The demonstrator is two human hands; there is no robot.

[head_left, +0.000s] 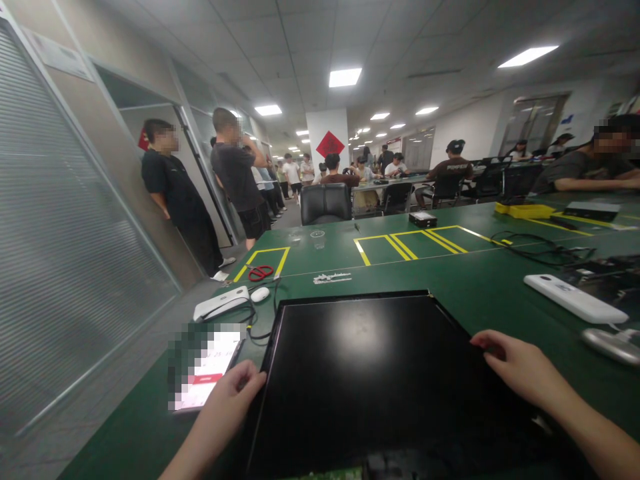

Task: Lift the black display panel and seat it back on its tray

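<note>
A person's left hand (231, 395) rests with curled fingers against the left edge of a large black flat panel (360, 373), gripping that rim, while the right hand (515, 368) lies loosely open, fingers bent, on the panel's right edge. The panel lies flat on the green counter (465, 280), directly in front of the camera, its glossy face reflecting a ceiling light. Just left of the left hand a smartphone (207, 370) lies on the counter, screen lit. Beyond it sit a white power strip (221, 302) and a white mouse (259, 294), with red-handled scissors (261, 272) inside a yellow-taped box farther back. To the right of the panel lie a long white device (575, 299) and a tangle of black cables (540, 250). A black office chair (325, 203) stands at the counter's far side. Several people stand along the corridor wall at left; others sit at desks deeper in the room.
</note>
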